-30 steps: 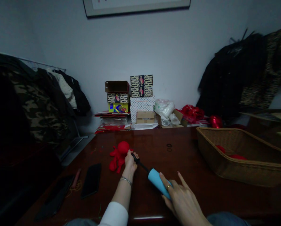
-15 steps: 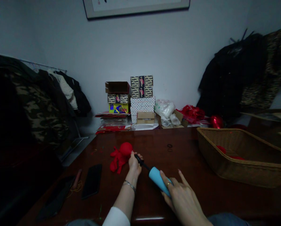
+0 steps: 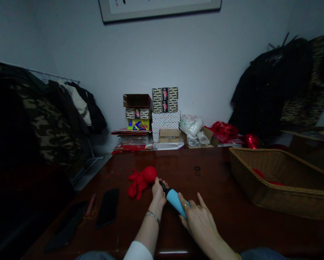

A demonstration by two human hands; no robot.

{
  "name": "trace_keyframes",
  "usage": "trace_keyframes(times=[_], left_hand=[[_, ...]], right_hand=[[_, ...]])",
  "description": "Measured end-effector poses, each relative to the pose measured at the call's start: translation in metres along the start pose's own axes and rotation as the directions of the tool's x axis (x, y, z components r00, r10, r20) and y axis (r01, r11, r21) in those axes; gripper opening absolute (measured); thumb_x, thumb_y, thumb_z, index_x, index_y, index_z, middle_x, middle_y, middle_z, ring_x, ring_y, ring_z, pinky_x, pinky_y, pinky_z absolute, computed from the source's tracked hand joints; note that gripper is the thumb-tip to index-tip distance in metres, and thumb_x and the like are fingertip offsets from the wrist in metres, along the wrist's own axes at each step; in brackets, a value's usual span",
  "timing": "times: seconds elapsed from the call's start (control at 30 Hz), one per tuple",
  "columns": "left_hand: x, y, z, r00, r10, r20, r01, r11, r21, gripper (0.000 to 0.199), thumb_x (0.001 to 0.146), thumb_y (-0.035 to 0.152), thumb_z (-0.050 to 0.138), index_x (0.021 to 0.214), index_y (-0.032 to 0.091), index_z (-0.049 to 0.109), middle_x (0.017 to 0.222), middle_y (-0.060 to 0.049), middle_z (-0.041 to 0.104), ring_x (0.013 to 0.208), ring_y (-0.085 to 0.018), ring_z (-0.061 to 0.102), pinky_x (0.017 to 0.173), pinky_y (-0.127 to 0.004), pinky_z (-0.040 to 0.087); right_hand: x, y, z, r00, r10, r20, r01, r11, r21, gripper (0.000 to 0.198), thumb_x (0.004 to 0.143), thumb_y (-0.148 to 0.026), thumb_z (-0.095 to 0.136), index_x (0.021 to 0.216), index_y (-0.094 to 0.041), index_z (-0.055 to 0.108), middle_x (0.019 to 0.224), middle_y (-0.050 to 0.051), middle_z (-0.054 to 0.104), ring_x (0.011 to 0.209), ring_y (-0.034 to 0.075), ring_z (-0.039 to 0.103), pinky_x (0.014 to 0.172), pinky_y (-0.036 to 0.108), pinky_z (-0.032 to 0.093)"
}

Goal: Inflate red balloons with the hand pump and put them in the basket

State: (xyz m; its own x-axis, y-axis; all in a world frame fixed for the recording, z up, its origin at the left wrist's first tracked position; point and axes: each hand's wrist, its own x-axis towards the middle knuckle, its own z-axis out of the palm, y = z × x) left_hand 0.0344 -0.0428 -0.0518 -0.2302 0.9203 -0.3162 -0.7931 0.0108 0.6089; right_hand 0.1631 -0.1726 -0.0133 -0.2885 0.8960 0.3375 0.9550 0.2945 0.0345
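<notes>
A light-blue balloon pump slants across the middle of the table, its black end toward the red balloon. My right hand is wrapped round the blue barrel, with the index finger lifted off it. My left hand closes round the black end of the pump, against the balloon's neck; the joint itself is hidden by the fingers. To the left of these fingers, a round inflated red balloon rests near the table top. Several limp red balloons lie in a bunch beside it.
A wicker basket with red pieces inside stands at the right. Dark phones lie on the left with a reddish stick and rubber bands. Two small dark rings lie mid-table. Stacked boxes stand behind the table.
My right hand has pushed the blue barrel up and left toward my left hand, so the rod between barrel and black end is now covered. The view has shifted slightly.
</notes>
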Motion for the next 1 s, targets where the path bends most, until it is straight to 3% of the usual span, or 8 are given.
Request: trace_keyframes(times=[0.17, 0.5, 0.7, 1.0], left_hand=[[0.008, 0.003, -0.004, 0.999, 0.049, 0.009, -0.049, 0.999, -0.018, 0.025, 0.086, 0.032, 0.051, 0.068, 0.018, 0.041, 0.048, 0.005, 0.041, 0.036, -0.006, 0.039, 0.038, -0.017, 0.03], [0.017, 0.027, -0.002, 0.998, 0.061, 0.015, -0.06, 0.996, -0.061, 0.023, 0.091, 0.025, 0.041, 0.068, 0.017, 0.041, 0.047, 0.005, 0.04, 0.036, -0.006, 0.038, 0.038, -0.016, 0.03], [0.008, 0.017, 0.002, 0.998, 0.053, 0.047, -0.05, 0.997, -0.059, 0.023, 0.09, 0.027, 0.042, 0.069, 0.018, 0.041, 0.049, 0.004, 0.042, 0.038, -0.006, 0.039, 0.038, -0.017, 0.03], [-0.01, 0.0, 0.005, 1.0, -0.001, 0.016, 0.001, 1.0, -0.006, 0.022, 0.087, 0.029, 0.049, 0.069, 0.018, 0.042, 0.05, 0.003, 0.045, 0.038, -0.008, 0.043, 0.041, -0.018, 0.034]], right_hand=[[-0.018, 0.011, 0.001, 1.0, -0.026, -0.013, 0.026, 0.999, 0.026, 0.061, 0.076, -0.02, 0.059, 0.135, -0.018, 0.041, 0.083, 0.004, 0.066, 0.071, 0.017, 0.064, 0.106, 0.043, 0.022], [-0.06, 0.042, 0.001, 0.99, -0.099, -0.102, 0.109, 0.989, 0.097, 0.063, 0.08, -0.02, 0.052, 0.139, -0.021, 0.029, 0.089, 0.001, 0.064, 0.068, 0.015, 0.063, 0.106, 0.047, 0.022], [-0.051, 0.036, -0.002, 0.989, -0.055, -0.137, 0.065, 0.996, 0.067, 0.06, 0.078, -0.021, 0.053, 0.135, -0.02, 0.037, 0.084, 0.001, 0.065, 0.064, 0.016, 0.062, 0.104, 0.046, 0.026], [-0.017, 0.014, -0.009, 0.998, -0.034, -0.046, 0.034, 0.999, -0.004, 0.055, 0.077, -0.022, 0.058, 0.13, -0.018, 0.046, 0.08, 0.003, 0.067, 0.069, 0.017, 0.064, 0.105, 0.043, 0.024]])
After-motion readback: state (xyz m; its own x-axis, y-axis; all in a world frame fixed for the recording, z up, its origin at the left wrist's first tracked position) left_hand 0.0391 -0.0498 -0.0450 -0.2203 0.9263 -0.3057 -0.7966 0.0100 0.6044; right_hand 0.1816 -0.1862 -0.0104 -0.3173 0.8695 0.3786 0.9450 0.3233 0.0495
